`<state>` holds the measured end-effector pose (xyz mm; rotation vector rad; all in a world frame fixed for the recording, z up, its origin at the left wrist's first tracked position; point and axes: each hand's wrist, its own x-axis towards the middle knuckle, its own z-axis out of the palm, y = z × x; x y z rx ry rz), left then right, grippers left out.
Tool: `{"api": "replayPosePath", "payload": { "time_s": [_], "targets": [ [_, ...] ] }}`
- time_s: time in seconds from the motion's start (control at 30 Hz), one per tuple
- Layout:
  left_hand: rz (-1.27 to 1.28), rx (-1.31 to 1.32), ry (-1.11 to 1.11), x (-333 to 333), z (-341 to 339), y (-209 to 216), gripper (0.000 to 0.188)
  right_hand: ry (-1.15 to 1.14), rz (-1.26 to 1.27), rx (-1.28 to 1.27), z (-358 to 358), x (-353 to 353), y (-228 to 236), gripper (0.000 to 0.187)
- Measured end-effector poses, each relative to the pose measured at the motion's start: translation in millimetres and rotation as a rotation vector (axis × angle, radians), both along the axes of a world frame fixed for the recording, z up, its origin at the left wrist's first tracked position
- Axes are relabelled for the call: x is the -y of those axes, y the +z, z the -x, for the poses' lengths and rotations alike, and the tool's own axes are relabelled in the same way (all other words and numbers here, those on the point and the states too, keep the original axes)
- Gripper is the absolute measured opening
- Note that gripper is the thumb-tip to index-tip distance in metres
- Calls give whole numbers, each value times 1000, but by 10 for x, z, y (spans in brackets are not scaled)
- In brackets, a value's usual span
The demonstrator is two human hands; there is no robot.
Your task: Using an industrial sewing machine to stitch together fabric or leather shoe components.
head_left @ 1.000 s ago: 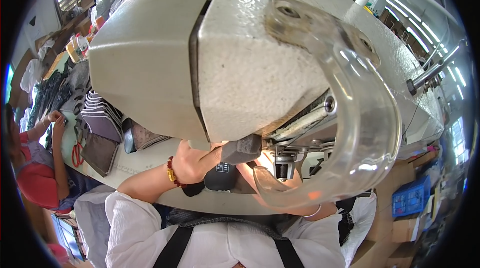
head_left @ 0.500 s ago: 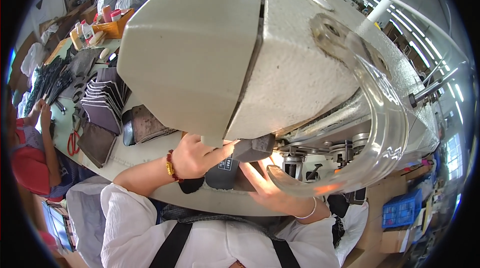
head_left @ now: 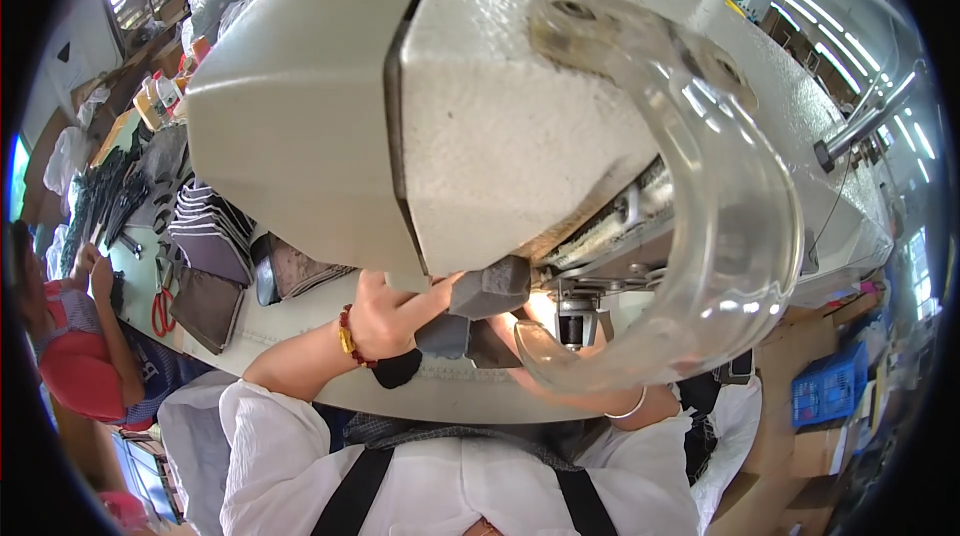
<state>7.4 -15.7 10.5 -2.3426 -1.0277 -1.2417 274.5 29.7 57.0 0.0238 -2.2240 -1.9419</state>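
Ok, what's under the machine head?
At its lower edge: the left hand, dark grey pieces, and the right hand, partly behind the clear guard. The machine head covers whatever lies farther back, so I can't tell what's there.

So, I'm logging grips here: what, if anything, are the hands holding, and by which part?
Cannot be told: dark fabric lies between the left hand and right hand, but the machine head and grey block obscure any grip.

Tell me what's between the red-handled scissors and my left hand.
In the head view: brown fabric beside the scissors, then pale tabletop up to your left hand.
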Motion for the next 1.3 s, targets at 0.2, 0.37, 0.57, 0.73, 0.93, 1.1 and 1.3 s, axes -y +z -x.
{"api": "replayPosePath", "payload": {
  "time_s": [0.2,0.37,0.57,0.73,0.93,1.1,1.3],
  "targets": [
    [213,276,-116,93,-10,102,39,47,354,-43,-43,46,26,52],
    [119,89,-157,67,64,73,36,186,789,-311,-57,103,-175,39],
    [-48,-103,-128,-33,139,-35,26,230,814,-251,-57,83,-234,28],
    [-184,-191,-160,-62,141,14,20,351,1082,-341,-26,125,-134,34],
    [-253,-278,-196,-120,146,83,18,450,902,-283,43,122,-127,32],
    [-8,183,-337,-132,94,43,19,488,827,-345,63,153,-165,27],
    [-20,72,-317,-129,112,88,17,486,799,-380,68,133,-168,24]
  ]
}}
